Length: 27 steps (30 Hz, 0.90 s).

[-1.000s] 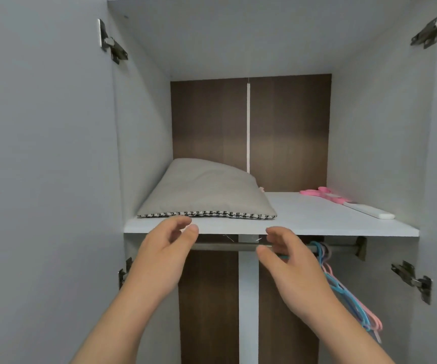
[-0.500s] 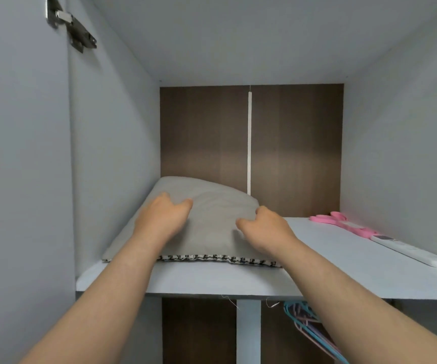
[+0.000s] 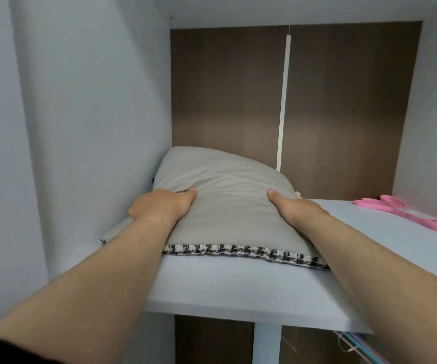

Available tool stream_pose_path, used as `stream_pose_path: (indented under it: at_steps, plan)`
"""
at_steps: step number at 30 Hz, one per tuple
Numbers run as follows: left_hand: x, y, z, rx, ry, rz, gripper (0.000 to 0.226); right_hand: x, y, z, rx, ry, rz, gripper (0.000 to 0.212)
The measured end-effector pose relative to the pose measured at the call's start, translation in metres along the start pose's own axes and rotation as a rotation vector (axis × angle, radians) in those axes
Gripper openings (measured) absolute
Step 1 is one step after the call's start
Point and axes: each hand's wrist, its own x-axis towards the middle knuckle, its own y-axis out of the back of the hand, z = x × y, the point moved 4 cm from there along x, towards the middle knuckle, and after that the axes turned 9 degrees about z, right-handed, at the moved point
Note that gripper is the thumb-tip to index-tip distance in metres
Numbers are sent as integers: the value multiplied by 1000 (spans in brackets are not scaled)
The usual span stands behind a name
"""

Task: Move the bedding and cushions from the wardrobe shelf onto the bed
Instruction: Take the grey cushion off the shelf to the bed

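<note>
Grey cushion [image 3: 227, 206], one, on shelf [image 3: 212, 285]; two hands, left hand [image 3: 162, 206], right hand [image 3: 296, 208], grasping it

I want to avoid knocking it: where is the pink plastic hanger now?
In the head view, the pink plastic hanger lies on the white wardrobe shelf at the far right, apart from the grey cushion.

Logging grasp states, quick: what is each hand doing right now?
Left hand: closed on the left side of the grey cushion, thumb on top.
Right hand: closed on the cushion's right side, thumb on top.
</note>
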Motion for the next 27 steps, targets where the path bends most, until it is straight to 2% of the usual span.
stream_pose_path:
  at_steps: [2,4,9,13,23,27]
  plan:
    - [3,-2,-4,-22,30,42,111,5,-5,-1,-13,13,14,112]
    - [4,-4,-8,-70,49,90,105,5,-6,-2,-35,27,60,109]
    - [4,-1,-9,-213,-39,143,67,-3,-1,-2,50,23,155,91]
    - [-1,3,-10,-335,-74,187,47,-13,4,-4,120,65,216,74]
    - [-24,32,-11,-586,-111,321,44,-60,42,-5,329,172,378,47]
    - [-52,62,-13,-679,-146,415,46,-88,74,-2,413,242,463,52]
